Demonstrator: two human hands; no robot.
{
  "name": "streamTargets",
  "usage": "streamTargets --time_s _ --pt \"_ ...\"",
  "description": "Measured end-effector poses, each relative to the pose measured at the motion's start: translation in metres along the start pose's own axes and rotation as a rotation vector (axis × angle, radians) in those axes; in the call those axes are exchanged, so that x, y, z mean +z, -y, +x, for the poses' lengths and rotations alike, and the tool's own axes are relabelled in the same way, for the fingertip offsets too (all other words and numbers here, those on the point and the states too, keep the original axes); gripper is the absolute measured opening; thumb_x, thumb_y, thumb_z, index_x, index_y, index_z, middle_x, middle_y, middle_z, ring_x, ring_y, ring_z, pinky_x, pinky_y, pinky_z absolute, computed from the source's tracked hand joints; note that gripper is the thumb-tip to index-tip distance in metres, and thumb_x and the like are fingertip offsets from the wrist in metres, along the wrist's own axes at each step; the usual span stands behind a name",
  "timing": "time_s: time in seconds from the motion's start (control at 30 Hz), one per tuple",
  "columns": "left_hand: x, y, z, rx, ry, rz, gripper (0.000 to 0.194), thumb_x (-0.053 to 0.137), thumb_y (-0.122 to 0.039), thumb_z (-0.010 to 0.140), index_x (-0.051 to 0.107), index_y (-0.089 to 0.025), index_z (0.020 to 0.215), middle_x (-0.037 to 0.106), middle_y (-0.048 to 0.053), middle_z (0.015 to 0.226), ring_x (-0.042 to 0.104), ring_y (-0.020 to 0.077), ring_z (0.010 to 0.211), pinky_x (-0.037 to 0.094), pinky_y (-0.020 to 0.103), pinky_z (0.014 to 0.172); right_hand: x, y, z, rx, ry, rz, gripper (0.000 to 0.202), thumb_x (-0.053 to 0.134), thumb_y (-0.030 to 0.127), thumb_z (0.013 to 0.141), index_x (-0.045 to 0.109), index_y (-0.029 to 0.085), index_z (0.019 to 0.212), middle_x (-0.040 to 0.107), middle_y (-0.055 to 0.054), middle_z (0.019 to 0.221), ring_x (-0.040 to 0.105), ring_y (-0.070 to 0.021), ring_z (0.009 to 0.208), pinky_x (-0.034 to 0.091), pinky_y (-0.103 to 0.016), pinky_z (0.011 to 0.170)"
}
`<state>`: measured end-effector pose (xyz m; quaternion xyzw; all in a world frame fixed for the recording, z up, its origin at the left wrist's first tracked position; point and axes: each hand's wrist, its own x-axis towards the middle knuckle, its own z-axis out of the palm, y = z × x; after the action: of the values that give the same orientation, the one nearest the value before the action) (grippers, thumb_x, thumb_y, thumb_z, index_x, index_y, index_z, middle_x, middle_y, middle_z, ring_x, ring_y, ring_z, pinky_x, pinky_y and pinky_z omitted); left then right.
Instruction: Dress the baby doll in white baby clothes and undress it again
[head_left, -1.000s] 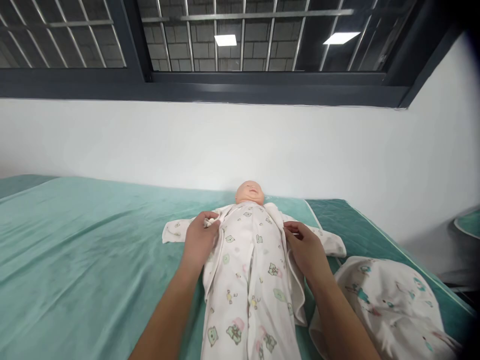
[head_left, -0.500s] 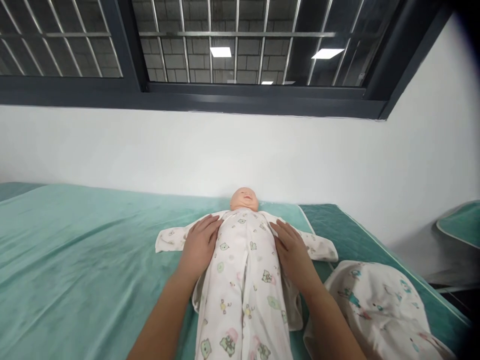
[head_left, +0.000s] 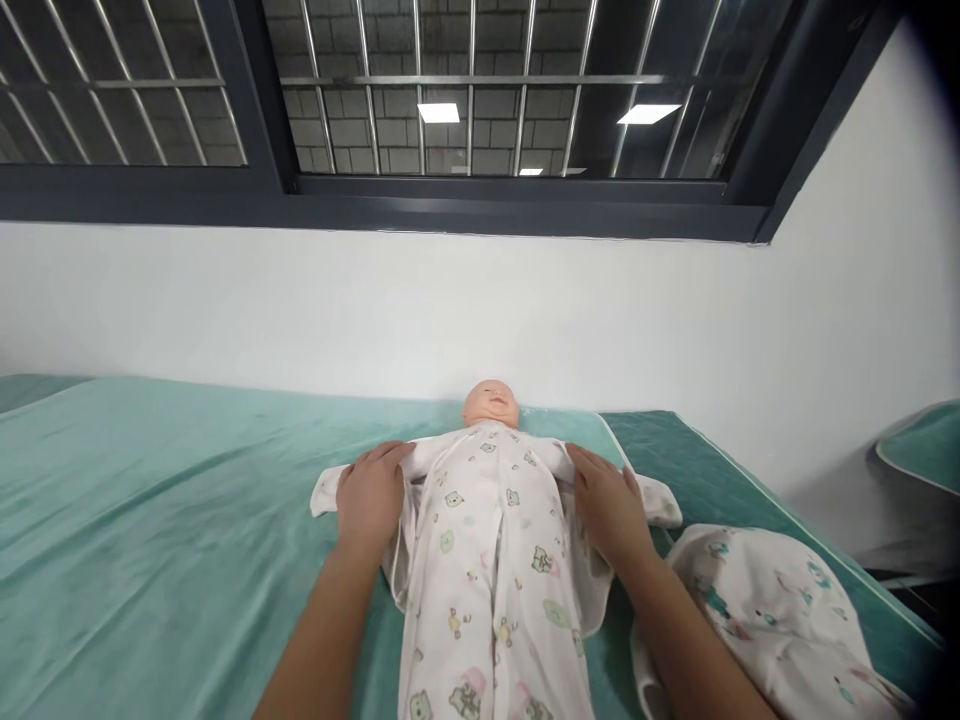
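Doll (head_left: 491, 404) is lying in printed clothes (head_left: 480, 540); left hand (head_left: 371, 492) and right hand (head_left: 609, 500) are covering its sleeves (head_left: 661, 502), grip unclear; even, gentle pressure should be preventing creases.

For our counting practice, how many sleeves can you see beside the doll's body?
2. One sleeve extends toward the picture's left, partly covered by the left hand; the other sleeve extends right, partly covered by the right hand. Layers may hide more.

Bare forearms (head_left: 330, 620) extend forward; left grip (head_left: 371, 502) palm down, fairly flat; right grip (head_left: 611, 508) likewise, angled inward.
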<state>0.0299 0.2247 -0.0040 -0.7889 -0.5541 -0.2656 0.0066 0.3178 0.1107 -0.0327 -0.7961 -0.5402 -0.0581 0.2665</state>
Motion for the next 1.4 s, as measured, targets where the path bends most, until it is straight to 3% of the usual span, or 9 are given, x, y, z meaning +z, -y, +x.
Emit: streamTargets --time_s 0.17,0.33,0.47,0.57,0.8,0.97,1.07,1.23,1.4 --pt "-0.002 0.001 0.001 -0.063 0.033 -0.014 0.049 0.031 -0.016 0.092 0.067 -0.030 0.122 0.063 0.001 0.135 0.056 0.0260 0.123 0.042 0.043 0.097 0.003 -0.028 0.006 0.066 -0.040 -0.023 0.046 0.029 0.021 0.096 0.058 0.020 0.132 0.063 -0.008 0.134 0.055 -0.0282 0.126 0.035 -0.052 0.108" --pt "-0.001 -0.006 0.001 -0.084 0.046 -0.034 0.046 0.034 -0.023 0.092 0.066 -0.030 0.124 0.063 0.002 0.134 0.054 0.0285 0.125 0.041 0.046 0.100 -0.002 -0.009 0.001 -0.172 -0.208 0.008 0.047 0.029 0.015 0.095 0.058 0.019 0.132 0.055 -0.008 0.143 0.046 -0.0249 0.135 0.024 -0.051 0.117" --pt "-0.001 -0.012 0.001 -0.115 0.065 -0.033 0.045 0.039 -0.029 0.090 0.063 -0.030 0.129 0.061 0.003 0.137 0.050 0.0316 0.127 0.036 0.052 0.105 -0.007 0.009 -0.005 -0.348 -0.018 0.102 0.048 0.032 0.017 0.096 0.051 0.025 0.139 0.051 -0.006 0.148 0.043 -0.0197 0.139 0.021 -0.049 0.119" --pt "-0.001 -0.012 0.000 -0.122 0.079 -0.043 0.047 0.039 -0.028 0.089 0.061 -0.030 0.131 0.059 0.004 0.139 0.048 0.0320 0.128 0.035 0.052 0.106 -0.003 0.006 -0.005 -0.229 0.072 0.105 0.047 0.032 0.023 0.098 0.047 0.027 0.142 0.049 -0.006 0.149 0.042 -0.0212 0.139 0.019 -0.055 0.118" --pt "-0.003 -0.008 -0.003 -0.101 0.068 -0.055 0.048 0.035 -0.025 0.091 0.062 -0.031 0.130 0.059 0.004 0.139 0.049 0.0288 0.130 0.034 0.048 0.108 -0.002 -0.005 0.001 -0.045 -0.010 0.259 0.039 0.039 0.033 0.096 0.059 0.026 0.128 0.062 -0.006 0.134 0.053 -0.0246 0.128 0.017 -0.058 0.117" --pt "-0.002 -0.007 -0.003 -0.085 0.077 -0.069 0.048 0.036 -0.023 0.090 0.061 -0.029 0.132 0.058 0.005 0.140 0.048 0.0301 0.129 0.034 0.051 0.108 -0.038 0.055 0.010 -0.014 -0.034 0.585 0.034 0.044 0.043 0.094 0.063 0.026 0.117 0.066 -0.005 0.125 0.060 -0.0241 0.116 0.045 -0.042 0.100" --pt "-0.002 -0.006 -0.003 -0.083 0.069 -0.079 0.048 0.037 -0.023 0.090 0.061 -0.029 0.131 0.059 0.005 0.139 0.048 0.0299 0.129 0.034 0.051 0.108 -0.050 0.115 0.027 -0.303 0.145 0.446 0.034 0.043 0.034 0.095 0.059 0.026 0.124 0.063 -0.004 0.131 0.055 -0.0220 0.123 0.043 -0.037 0.104" --pt "-0.003 -0.006 -0.004 -0.056 0.064 -0.087 0.046 0.039 -0.022 0.091 0.060 -0.030 0.131 0.060 0.005 0.137 0.049 0.0290 0.129 0.033 0.050 0.108 -0.025 0.196 0.057 -0.516 0.492 -0.121 0.031 0.052 0.025 0.089 0.062 0.017 0.116 0.066 -0.014 0.118 0.062 -0.0294 0.108 0.051 -0.040 0.085" --pt "-0.001 -0.005 -0.003 -0.040 0.077 -0.062 0.040 0.039 -0.022 0.092 0.064 -0.030 0.122 0.062 0.005 0.134 0.051 0.0289 0.127 0.034 0.049 0.107 0.008 0.221 0.068 -0.516 0.640 -0.241 0.034 0.063 0.020 0.080 0.065 0.016 0.114 0.067 -0.017 0.119 0.064 -0.0329 0.109 0.051 -0.044 0.085"
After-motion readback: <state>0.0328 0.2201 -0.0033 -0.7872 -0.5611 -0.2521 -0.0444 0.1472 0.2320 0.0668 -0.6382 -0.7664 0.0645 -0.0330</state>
